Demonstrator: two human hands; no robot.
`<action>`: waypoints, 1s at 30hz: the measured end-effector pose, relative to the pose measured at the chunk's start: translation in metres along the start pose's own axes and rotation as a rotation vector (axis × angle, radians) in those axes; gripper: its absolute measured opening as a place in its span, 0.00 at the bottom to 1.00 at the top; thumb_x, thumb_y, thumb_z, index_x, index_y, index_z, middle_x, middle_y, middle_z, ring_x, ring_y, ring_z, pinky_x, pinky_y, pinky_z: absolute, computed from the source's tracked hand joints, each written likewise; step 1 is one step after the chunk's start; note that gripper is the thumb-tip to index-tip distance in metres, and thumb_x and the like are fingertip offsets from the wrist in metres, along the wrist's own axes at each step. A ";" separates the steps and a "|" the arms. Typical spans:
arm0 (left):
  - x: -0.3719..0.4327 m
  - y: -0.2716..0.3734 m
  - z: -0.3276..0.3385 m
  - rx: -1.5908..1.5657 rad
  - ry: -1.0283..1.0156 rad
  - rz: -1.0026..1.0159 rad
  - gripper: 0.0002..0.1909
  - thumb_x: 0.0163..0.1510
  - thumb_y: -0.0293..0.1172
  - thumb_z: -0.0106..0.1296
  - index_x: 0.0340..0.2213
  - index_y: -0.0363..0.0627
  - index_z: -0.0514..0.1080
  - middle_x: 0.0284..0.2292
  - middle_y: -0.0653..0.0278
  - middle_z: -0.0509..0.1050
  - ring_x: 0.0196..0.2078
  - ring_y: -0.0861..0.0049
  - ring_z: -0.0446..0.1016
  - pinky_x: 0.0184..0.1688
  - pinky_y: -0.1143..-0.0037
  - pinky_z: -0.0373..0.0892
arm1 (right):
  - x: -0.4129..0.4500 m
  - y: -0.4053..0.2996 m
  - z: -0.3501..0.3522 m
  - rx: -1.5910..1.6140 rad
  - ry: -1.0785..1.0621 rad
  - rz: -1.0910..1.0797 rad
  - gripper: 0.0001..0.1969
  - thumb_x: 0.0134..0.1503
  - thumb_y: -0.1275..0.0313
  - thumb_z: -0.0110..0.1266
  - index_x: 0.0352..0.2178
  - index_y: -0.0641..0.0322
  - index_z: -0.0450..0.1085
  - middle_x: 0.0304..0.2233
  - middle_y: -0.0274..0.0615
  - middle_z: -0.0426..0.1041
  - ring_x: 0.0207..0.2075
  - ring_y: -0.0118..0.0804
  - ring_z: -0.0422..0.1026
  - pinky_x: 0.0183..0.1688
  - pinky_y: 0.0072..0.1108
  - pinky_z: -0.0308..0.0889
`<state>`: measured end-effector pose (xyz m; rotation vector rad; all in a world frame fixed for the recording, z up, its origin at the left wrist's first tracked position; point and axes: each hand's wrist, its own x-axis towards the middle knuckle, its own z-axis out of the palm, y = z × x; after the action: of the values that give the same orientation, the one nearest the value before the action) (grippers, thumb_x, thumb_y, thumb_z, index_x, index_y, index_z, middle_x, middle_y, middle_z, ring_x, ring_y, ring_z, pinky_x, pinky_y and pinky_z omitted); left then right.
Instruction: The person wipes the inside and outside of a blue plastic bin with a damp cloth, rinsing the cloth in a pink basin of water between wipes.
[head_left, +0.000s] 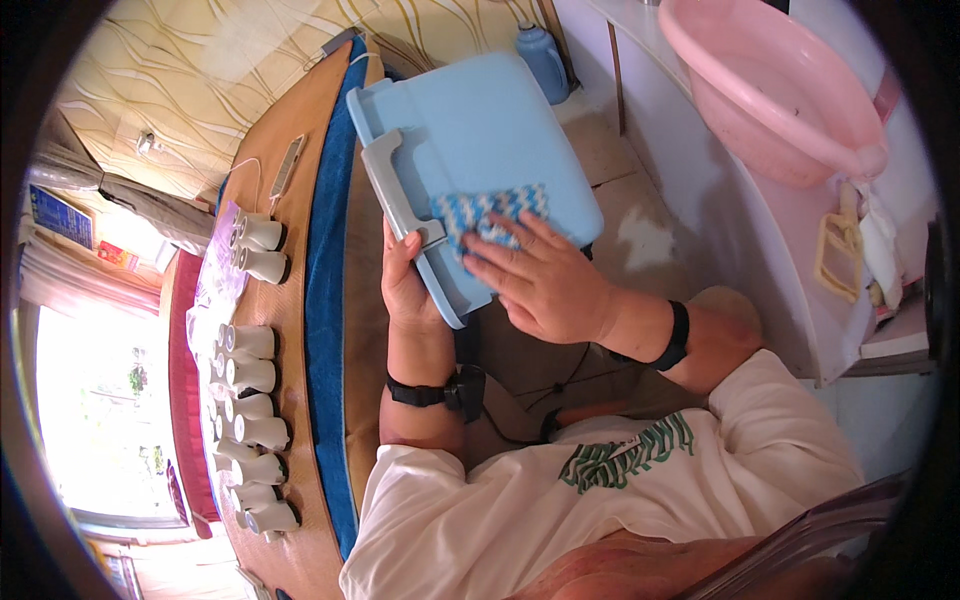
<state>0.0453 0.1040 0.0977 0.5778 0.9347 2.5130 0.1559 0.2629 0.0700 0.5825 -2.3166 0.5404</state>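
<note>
In front of me is a light-blue plastic storage-box lid (480, 127) with a grey latch (391, 187) along one side, held tilted in the air. My left hand (409, 274) grips its near left edge, the thumb beside the end of the latch. A blue-and-white zigzag cloth (487, 210) lies against the lid's face. My right hand (540, 277) presses on this cloth with fingers spread and slightly blurred. The underside of the lid and most of my left fingers are hidden. Black straps are around both forearms.
On the left, a bed with a woven mat (319, 300) carries several white cup-like objects (255, 375) and a phone (288, 166). A pink basin (780, 97) and a yellow plastic frame (838, 255) rest on a pale surface at right. Beyond the lid stands a blue thermos (541, 64).
</note>
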 end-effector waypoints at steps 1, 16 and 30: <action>-0.001 0.001 0.003 -0.007 0.011 -0.019 0.35 0.46 0.25 0.53 0.56 0.39 0.56 0.48 0.50 0.69 0.49 0.58 0.72 0.53 0.62 0.70 | -0.001 0.001 0.003 -0.007 -0.006 -0.004 0.25 0.52 0.70 0.52 0.53 0.59 0.66 0.60 0.40 0.61 0.62 0.49 0.57 0.63 0.44 0.49; -0.007 0.007 -0.001 0.212 -0.062 -0.053 0.35 0.42 0.18 0.55 0.54 0.42 0.59 0.45 0.61 0.70 0.48 0.72 0.71 0.50 0.71 0.71 | 0.078 0.027 -0.014 0.239 -0.037 0.125 0.16 0.58 0.72 0.42 0.46 0.68 0.69 0.55 0.54 0.66 0.56 0.54 0.63 0.61 0.44 0.50; -0.030 0.043 0.002 0.214 -0.183 -0.012 0.56 0.28 0.13 0.50 0.64 0.45 0.47 0.55 0.59 0.65 0.57 0.69 0.65 0.56 0.76 0.63 | 0.061 -0.045 -0.017 0.073 -0.047 0.140 0.17 0.55 0.76 0.46 0.47 0.69 0.68 0.55 0.53 0.65 0.56 0.54 0.63 0.64 0.46 0.48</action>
<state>0.0615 0.0601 0.1214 0.8495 1.1387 2.3179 0.1477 0.2193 0.1337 0.4741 -2.4027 0.6860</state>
